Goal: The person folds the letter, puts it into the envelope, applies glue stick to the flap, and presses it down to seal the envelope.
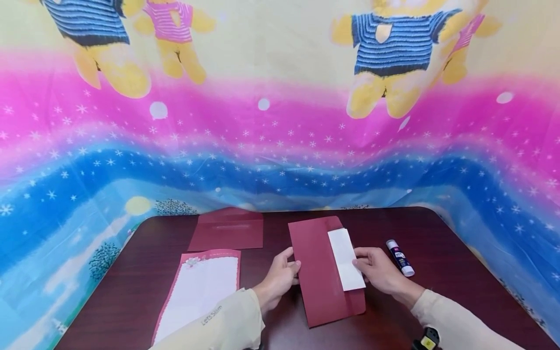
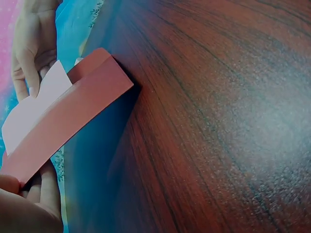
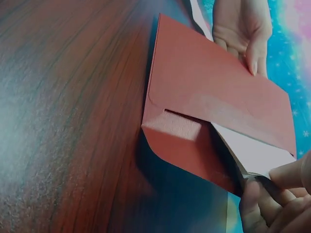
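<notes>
A dark red envelope (image 1: pixel 316 272) is held up over the table, its flap open toward the right. My left hand (image 1: pixel 279 277) pinches its left edge, thumb on the near face and fingers behind. In my right hand (image 1: pixel 379 270) is the outer edge of a folded white paper (image 1: pixel 346 257), gripped between thumb and fingers. The right wrist view shows the paper (image 3: pixel 252 148) partly inside the envelope's mouth, with the rest sticking out over the flap (image 3: pixel 189 155). How deep it reaches is hidden by the envelope.
A glue stick (image 1: pixel 400 257) lies right of my right hand. To the left are a white sheet with a decorated red border (image 1: pixel 199 291) and, behind it, another red envelope (image 1: pixel 229 231). A patterned cloth (image 1: pixel 280 160) hangs along the back of the dark wooden table (image 1: pixel 455 272).
</notes>
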`<action>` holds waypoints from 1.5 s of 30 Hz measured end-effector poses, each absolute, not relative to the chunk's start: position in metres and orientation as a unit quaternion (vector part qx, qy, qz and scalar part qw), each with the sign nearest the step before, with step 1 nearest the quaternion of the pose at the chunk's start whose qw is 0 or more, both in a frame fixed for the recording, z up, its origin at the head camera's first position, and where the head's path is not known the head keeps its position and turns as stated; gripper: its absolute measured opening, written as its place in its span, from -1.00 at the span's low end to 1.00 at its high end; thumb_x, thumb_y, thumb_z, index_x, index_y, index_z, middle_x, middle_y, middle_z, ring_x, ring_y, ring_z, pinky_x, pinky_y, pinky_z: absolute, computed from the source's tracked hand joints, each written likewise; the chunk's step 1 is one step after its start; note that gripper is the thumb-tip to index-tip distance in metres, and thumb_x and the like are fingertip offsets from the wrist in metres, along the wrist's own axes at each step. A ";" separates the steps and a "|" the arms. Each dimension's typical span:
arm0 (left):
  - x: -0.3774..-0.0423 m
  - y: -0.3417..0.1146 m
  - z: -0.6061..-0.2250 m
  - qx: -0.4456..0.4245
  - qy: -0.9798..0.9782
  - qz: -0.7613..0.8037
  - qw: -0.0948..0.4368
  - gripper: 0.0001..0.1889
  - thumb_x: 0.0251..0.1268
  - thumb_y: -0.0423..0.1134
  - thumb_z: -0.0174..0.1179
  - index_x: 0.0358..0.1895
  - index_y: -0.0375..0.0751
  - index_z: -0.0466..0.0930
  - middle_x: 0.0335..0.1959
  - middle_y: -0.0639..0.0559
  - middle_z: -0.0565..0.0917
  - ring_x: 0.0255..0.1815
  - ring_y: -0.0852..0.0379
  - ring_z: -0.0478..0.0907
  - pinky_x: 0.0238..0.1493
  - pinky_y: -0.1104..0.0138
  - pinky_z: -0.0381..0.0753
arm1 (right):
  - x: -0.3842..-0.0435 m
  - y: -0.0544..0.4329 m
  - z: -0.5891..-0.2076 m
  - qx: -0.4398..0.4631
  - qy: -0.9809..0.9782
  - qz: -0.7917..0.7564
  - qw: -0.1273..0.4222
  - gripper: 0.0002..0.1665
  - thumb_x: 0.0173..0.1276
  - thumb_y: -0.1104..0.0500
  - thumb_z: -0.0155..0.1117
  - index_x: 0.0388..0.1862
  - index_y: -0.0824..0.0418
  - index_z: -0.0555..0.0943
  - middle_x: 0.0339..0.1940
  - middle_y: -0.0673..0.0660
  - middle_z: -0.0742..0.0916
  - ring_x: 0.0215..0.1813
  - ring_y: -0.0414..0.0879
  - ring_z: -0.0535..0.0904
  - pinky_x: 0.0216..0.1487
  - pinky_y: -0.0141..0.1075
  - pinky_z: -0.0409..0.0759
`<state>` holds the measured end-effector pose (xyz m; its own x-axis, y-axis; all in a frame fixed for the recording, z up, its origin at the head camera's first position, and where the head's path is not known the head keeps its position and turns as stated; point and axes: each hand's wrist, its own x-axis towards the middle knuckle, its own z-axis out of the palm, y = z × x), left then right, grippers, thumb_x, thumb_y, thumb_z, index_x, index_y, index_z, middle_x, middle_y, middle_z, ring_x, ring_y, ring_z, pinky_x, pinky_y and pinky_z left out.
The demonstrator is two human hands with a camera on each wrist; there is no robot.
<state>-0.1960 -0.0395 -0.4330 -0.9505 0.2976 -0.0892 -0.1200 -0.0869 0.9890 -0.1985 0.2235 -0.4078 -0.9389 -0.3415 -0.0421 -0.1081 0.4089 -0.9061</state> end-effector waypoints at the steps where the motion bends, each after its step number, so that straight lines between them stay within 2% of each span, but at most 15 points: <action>1: -0.196 -0.039 -0.433 0.066 0.663 0.733 0.139 -0.57 0.59 -0.46 -0.18 0.44 -0.29 0.29 -0.04 -0.34 0.75 -0.20 0.10 0.75 -0.09 0.13 0.74 | -0.198 0.222 -0.407 -0.132 0.833 -0.526 0.109 -0.58 0.58 0.33 0.01 0.31 0.54 0.43 0.00 0.42 0.76 -0.18 0.00 0.77 -0.26 -0.22 0.73; 6: -0.196 -0.038 -0.430 0.060 0.665 0.733 0.127 -0.57 0.59 -0.46 -0.17 0.43 -0.30 0.30 -0.05 -0.32 0.76 -0.19 0.12 0.74 -0.08 0.14 0.73 | -0.199 0.219 -0.406 -0.107 0.837 -0.525 0.113 -0.58 0.59 0.31 0.01 0.31 0.52 0.44 -0.04 0.37 0.79 -0.24 -0.02 0.77 -0.42 -0.22 0.68; 9: -0.196 -0.038 -0.429 0.057 0.666 0.734 0.120 -0.55 0.59 -0.45 -0.17 0.46 -0.32 0.26 -0.03 -0.31 0.76 -0.17 0.13 0.74 -0.05 0.13 0.73 | -0.201 0.219 -0.405 -0.097 0.828 -0.536 0.134 -0.56 0.60 0.27 0.01 0.33 0.50 0.42 -0.08 0.32 0.80 -0.28 -0.07 0.74 -0.47 -0.26 0.61; 15: -0.193 -0.037 -0.432 0.053 0.673 0.728 0.122 -0.50 0.59 -0.45 -0.17 0.52 -0.40 0.12 -0.02 -0.33 0.75 -0.16 0.11 0.75 0.01 0.09 0.72 | -0.203 0.217 -0.402 -0.118 0.780 -0.580 0.204 -0.50 0.63 0.20 -0.01 0.39 0.51 0.36 -0.07 0.23 0.80 -0.21 -0.13 0.74 -0.37 -0.32 0.66; 19: -0.189 -0.032 -0.436 0.065 0.661 0.736 0.129 -0.56 0.59 -0.46 -0.16 0.46 -0.39 0.23 -0.03 -0.34 0.75 -0.17 0.08 0.76 -0.02 0.09 0.74 | -0.204 0.212 -0.402 -0.130 0.763 -0.596 0.216 -0.50 0.62 0.18 0.01 0.36 0.52 0.38 -0.06 0.23 0.80 -0.18 -0.12 0.77 -0.33 -0.30 0.72; 24: -0.185 -0.032 -0.435 0.060 0.659 0.739 0.123 -0.64 0.58 -0.46 -0.16 0.33 -0.33 0.38 -0.07 -0.30 0.77 -0.21 0.11 0.75 -0.08 0.14 0.75 | -0.203 0.210 -0.405 -0.119 0.770 -0.591 0.208 -0.53 0.59 0.22 0.07 0.28 0.55 0.44 -0.11 0.26 0.82 -0.26 -0.10 0.78 -0.34 -0.26 0.75; 29: -0.184 -0.034 -0.433 0.051 0.661 0.740 0.116 -0.65 0.58 -0.46 -0.15 0.31 -0.33 0.40 -0.09 -0.27 0.78 -0.24 0.15 0.74 -0.14 0.20 0.74 | -0.201 0.208 -0.406 -0.120 0.779 -0.581 0.204 -0.63 0.55 0.25 0.11 0.14 0.54 0.54 -0.22 0.23 0.81 -0.37 -0.11 0.73 -0.33 -0.20 0.77; 33: -0.184 -0.036 -0.432 0.047 0.665 0.737 0.110 -0.63 0.58 -0.45 -0.15 0.34 -0.34 0.38 -0.10 -0.26 0.78 -0.25 0.18 0.72 -0.17 0.24 0.72 | -0.199 0.207 -0.407 -0.128 0.780 -0.575 0.212 -0.69 0.54 0.28 0.12 0.06 0.52 0.58 -0.28 0.19 0.80 -0.38 -0.14 0.71 -0.29 -0.20 0.77; 40: -0.185 -0.037 -0.432 0.049 0.667 0.734 0.115 -0.63 0.57 -0.46 -0.14 0.34 -0.32 0.38 -0.12 -0.25 0.78 -0.28 0.20 0.71 -0.19 0.28 0.70 | -0.199 0.206 -0.410 -0.149 0.749 -0.597 0.247 -0.60 0.58 0.32 0.01 0.24 0.57 0.49 -0.08 0.29 0.80 -0.26 -0.10 0.78 -0.18 -0.20 0.78; 45: -0.185 -0.036 -0.433 0.051 0.663 0.738 0.112 -0.62 0.58 -0.46 -0.15 0.36 -0.33 0.36 -0.12 -0.28 0.78 -0.28 0.19 0.72 -0.20 0.25 0.71 | -0.200 0.207 -0.410 -0.171 0.732 -0.602 0.268 -0.58 0.60 0.35 -0.07 0.30 0.58 0.43 -0.01 0.32 0.78 -0.26 -0.11 0.79 -0.16 -0.22 0.78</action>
